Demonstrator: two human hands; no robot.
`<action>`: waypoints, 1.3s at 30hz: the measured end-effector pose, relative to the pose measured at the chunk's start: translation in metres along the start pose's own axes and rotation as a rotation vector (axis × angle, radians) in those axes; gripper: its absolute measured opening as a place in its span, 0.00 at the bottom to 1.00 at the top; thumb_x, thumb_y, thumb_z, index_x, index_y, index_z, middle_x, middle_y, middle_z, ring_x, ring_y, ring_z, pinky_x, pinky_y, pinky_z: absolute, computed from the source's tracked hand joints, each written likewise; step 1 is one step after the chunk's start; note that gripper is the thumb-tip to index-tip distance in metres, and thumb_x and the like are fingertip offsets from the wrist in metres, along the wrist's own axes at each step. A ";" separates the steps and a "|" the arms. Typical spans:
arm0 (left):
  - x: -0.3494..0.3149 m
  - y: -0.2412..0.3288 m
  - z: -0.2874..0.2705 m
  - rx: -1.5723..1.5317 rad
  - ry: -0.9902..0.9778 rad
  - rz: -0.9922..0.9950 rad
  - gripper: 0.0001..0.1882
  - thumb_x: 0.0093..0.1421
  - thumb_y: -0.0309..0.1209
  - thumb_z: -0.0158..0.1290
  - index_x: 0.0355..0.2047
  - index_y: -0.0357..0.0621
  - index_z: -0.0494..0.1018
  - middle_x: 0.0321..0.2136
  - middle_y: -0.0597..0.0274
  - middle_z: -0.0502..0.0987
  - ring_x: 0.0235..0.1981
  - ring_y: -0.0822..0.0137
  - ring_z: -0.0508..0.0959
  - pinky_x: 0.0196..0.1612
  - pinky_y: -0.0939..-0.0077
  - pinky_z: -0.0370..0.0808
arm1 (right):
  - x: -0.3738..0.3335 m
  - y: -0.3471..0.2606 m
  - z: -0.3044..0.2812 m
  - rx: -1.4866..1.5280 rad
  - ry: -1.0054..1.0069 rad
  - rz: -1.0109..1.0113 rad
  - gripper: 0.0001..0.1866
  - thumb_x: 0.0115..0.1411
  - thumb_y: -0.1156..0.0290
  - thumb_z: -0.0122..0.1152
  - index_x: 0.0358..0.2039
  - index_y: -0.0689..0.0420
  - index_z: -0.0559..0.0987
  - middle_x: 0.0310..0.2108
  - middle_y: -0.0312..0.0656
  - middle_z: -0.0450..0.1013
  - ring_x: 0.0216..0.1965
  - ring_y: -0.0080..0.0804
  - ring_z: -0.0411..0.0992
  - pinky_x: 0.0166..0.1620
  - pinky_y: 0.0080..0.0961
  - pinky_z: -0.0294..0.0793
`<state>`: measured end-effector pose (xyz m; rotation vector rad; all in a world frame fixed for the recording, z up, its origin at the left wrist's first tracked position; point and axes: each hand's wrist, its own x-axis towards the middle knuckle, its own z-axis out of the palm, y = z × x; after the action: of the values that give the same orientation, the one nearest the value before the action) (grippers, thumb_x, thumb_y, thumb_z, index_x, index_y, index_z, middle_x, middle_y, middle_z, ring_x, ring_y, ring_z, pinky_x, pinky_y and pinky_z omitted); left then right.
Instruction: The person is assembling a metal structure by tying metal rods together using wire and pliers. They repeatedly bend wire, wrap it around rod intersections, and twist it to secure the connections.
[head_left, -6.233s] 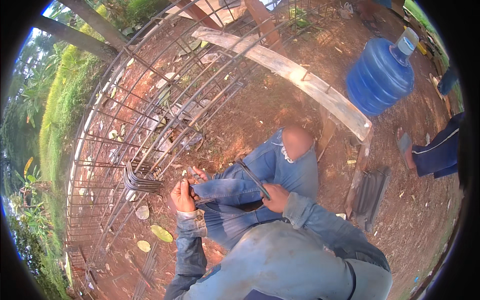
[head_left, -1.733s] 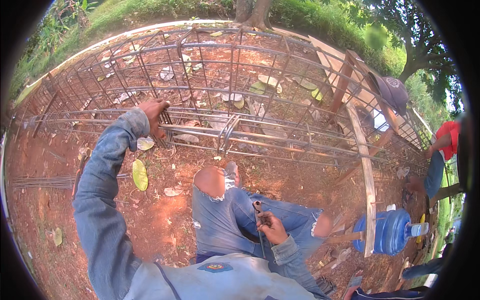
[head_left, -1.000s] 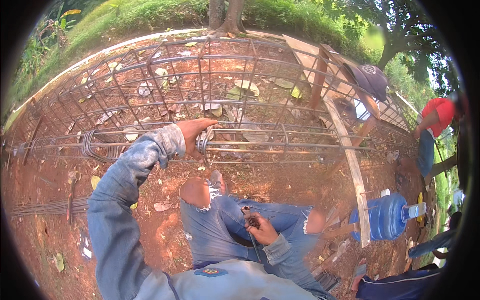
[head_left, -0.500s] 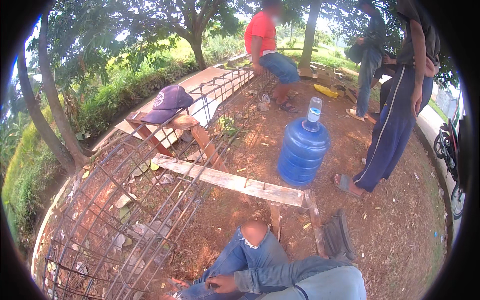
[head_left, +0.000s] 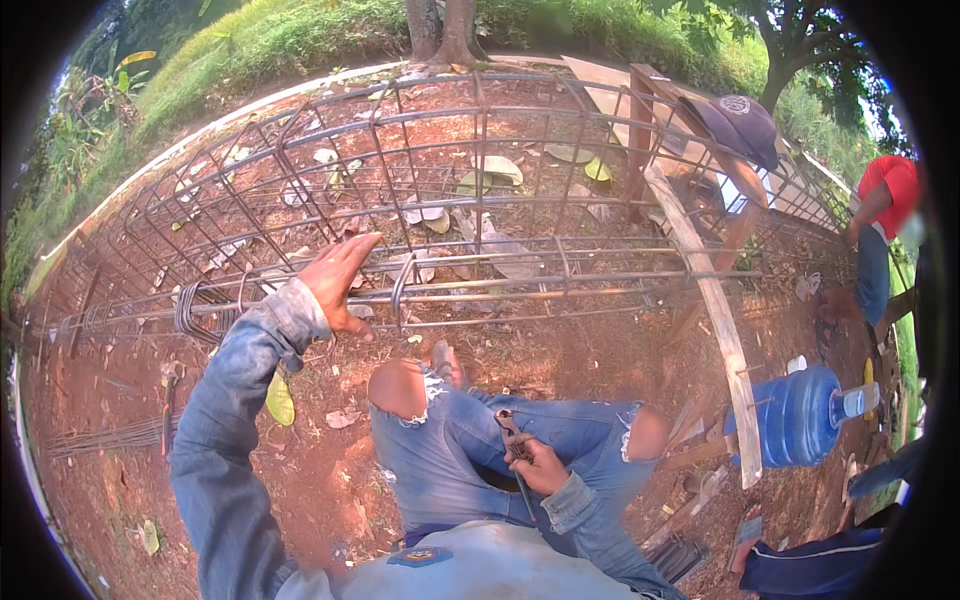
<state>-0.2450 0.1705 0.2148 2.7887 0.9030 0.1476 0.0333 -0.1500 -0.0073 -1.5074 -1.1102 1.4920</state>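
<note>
My left hand (head_left: 338,284) reaches out over the near bars of a long rebar cage (head_left: 480,205), fingers stretched and thumb apart. It holds nothing; whether the palm touches the steel I cannot tell. Close by, a stirrup ring (head_left: 402,290) goes round the near bars, and a bunch of bent stirrups (head_left: 190,312) hangs left of my wrist. Over my lap, my right hand (head_left: 540,468) is closed round the handles of a pair of pincers (head_left: 508,428), jaws pointing up and away from me.
A wooden plank (head_left: 715,320) crosses the cage's right part. Beyond it are a blue water jug (head_left: 797,415), a dark cap (head_left: 735,125) on a wooden stand and a person in red (head_left: 885,195). At left lie a red-handled tool (head_left: 168,425) and thin rods (head_left: 110,437).
My view has swung left and down, so the cage now runs across in front of me. My left arm is now stretched out to the bars, and the pincers now show clearly.
</note>
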 end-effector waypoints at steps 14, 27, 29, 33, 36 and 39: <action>0.035 0.002 0.025 -0.136 -0.010 -0.101 0.49 0.31 0.39 0.68 0.56 0.40 0.62 0.47 0.46 0.70 0.49 0.47 0.72 0.53 0.60 0.70 | -0.015 -0.008 -0.014 0.022 0.074 0.000 0.19 0.53 0.82 0.53 0.47 0.62 0.70 0.36 0.41 0.75 0.40 0.26 0.74 0.45 0.24 0.74; 0.017 0.017 0.013 0.099 0.166 -0.012 0.61 0.31 0.47 0.71 0.63 0.44 0.52 0.58 0.44 0.60 0.58 0.42 0.62 0.60 0.54 0.61 | 0.010 -0.061 0.000 -0.038 -0.001 -0.043 0.22 0.57 0.78 0.50 0.54 0.64 0.68 0.39 0.44 0.76 0.40 0.32 0.75 0.45 0.28 0.74; 0.009 0.046 0.010 0.111 0.370 0.097 0.53 0.36 0.46 0.69 0.61 0.41 0.57 0.57 0.43 0.62 0.57 0.44 0.65 0.59 0.56 0.63 | 0.015 -0.074 -0.006 -0.223 0.130 -0.213 0.23 0.57 0.78 0.50 0.55 0.65 0.66 0.40 0.51 0.76 0.39 0.41 0.76 0.44 0.31 0.74; -0.043 0.110 0.072 -0.779 0.252 -0.093 0.27 0.55 0.43 0.59 0.47 0.32 0.72 0.40 0.44 0.77 0.44 0.52 0.77 0.51 0.67 0.71 | 0.037 -0.130 0.025 -0.394 0.177 -0.564 0.20 0.58 0.78 0.50 0.53 0.65 0.69 0.38 0.56 0.75 0.36 0.48 0.76 0.41 0.33 0.75; -0.056 0.145 0.114 -1.104 0.344 -0.128 0.17 0.64 0.39 0.50 0.38 0.32 0.74 0.34 0.50 0.79 0.38 0.60 0.78 0.47 0.68 0.72 | 0.046 -0.148 0.060 -0.441 -0.011 -0.567 0.18 0.57 0.77 0.54 0.49 0.65 0.71 0.37 0.59 0.74 0.38 0.57 0.74 0.40 0.37 0.74; -0.066 0.139 0.150 -1.429 0.847 -0.249 0.18 0.68 0.39 0.44 0.28 0.37 0.72 0.29 0.55 0.78 0.32 0.67 0.77 0.40 0.71 0.74 | 0.034 -0.196 0.050 -0.535 -0.124 -0.384 0.24 0.55 0.67 0.61 0.50 0.65 0.70 0.42 0.61 0.72 0.44 0.58 0.71 0.44 0.40 0.73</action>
<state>-0.1961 -0.0029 0.0975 1.2101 0.7441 1.3464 -0.0343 -0.0513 0.1598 -1.4324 -1.8633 1.0799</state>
